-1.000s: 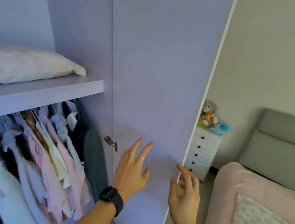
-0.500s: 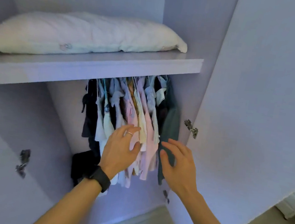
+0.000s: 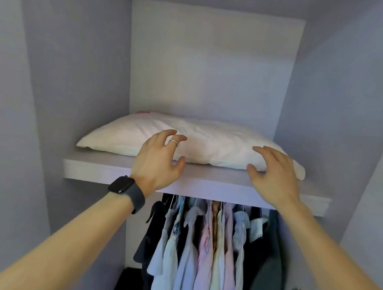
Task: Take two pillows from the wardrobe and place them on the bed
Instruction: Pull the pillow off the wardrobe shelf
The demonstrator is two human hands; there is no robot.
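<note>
Both hands, left hand point(image 3: 157, 162) and right hand point(image 3: 272, 176), hover with fingers point(image 3: 176, 138) spread apart, gripping nothing; the pillow point(image 3: 209, 144) lies just beyond them on the shelf point(image 3: 195, 184). It looks soft, light and floppy; best gripped at its near edge.

The pillow point(image 3: 210, 142) is white; the shelf point(image 3: 204, 186) and wardrobe point(image 3: 75, 58) walls are pale lilac. The clothes point(image 3: 208, 255) are pink, white, pale yellow and black. The watch point(image 3: 127, 191) is black.

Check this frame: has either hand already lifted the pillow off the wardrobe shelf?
No. The pillow lies flat on the shelf, with the left hand and right hand open.
</note>
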